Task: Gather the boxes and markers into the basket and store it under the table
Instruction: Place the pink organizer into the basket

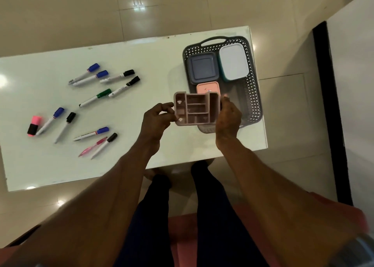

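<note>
A grey perforated basket (254, 92) stands at the table's right end. Inside it lie a dark blue square box (202, 67), a white-lidded teal box (233, 61) and a small pink box (208, 87). Above the basket's near left edge I hold a pink divided organiser box (197, 109) between both hands. My left hand (156, 119) pinches its left side and my right hand (229, 117) grips its right side. Several markers (95, 98) with blue, black and green caps lie scattered over the table's left half, with a pink highlighter (34, 125) and a pink pen (92, 146).
The white table (141, 64) sits on a glossy tiled floor. My legs (182, 216) are at its near edge, above a red seat. A dark vertical edge (329, 113) of a wall or door runs down the right side.
</note>
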